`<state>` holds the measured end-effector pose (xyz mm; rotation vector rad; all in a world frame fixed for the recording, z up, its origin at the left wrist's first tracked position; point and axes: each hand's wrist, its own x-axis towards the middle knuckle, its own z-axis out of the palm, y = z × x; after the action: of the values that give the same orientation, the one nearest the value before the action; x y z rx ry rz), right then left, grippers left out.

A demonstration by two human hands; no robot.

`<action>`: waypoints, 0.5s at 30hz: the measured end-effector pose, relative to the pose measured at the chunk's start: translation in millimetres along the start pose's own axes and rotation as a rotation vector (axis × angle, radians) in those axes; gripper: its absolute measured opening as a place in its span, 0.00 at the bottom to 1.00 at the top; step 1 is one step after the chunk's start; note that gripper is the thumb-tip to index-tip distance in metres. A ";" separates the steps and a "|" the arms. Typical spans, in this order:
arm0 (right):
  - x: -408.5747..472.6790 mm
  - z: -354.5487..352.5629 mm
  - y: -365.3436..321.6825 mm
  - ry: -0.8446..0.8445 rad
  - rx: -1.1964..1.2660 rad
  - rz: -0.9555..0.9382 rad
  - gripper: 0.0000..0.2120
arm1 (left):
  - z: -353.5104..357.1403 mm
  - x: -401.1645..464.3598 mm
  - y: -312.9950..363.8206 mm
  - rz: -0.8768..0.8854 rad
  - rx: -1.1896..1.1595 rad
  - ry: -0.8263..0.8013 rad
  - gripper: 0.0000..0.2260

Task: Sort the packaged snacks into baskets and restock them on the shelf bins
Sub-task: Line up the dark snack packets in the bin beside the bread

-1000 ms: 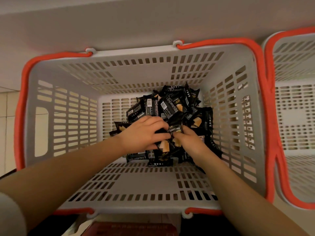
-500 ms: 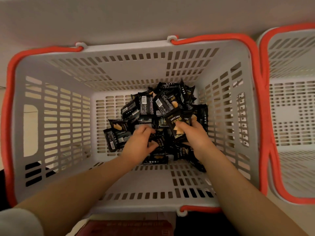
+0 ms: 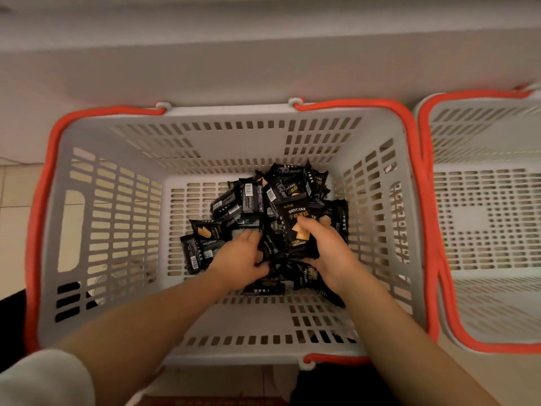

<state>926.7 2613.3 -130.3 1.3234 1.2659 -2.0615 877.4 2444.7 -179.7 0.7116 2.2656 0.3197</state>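
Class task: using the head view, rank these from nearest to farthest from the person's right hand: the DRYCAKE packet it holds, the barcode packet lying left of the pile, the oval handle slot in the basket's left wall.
1. DRYCAKE packet: gripped in the right hand itself.
2. Barcode packet: on the basket floor, beyond the left hand.
3. Handle slot: in the far left wall.

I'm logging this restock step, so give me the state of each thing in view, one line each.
Left hand: gripping black packets in the pile.
Right hand: holding a DRYCAKE packet upright.
Snack pile: heaped in the basket's far right corner.
Grey basket: handles folded down.
Second basket: no packets visible.
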 end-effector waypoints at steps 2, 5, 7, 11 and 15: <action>-18.6 4.6 -15.8 -0.025 0.010 -0.070 0.07 | -31.8 -9.8 4.3 0.059 -0.171 0.052 0.23; -55.7 17.1 -45.3 -0.098 0.037 -0.191 0.06 | -90.0 -30.6 13.4 0.169 -0.201 0.138 0.21; -86.1 29.6 -65.8 -0.136 0.057 -0.289 0.05 | -130.8 -51.0 21.7 0.244 -0.195 0.196 0.18; -153.1 55.9 -99.3 -0.181 0.080 -0.495 0.05 | -203.8 -108.0 40.8 0.375 -0.336 0.298 0.11; -213.3 81.7 -117.1 -0.236 0.057 -0.659 0.06 | -249.9 -168.4 47.6 0.403 -0.522 0.401 0.17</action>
<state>904.8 2574.8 122.6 0.6917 1.6934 -2.6000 816.9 2382.0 112.7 0.8680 2.2257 1.2927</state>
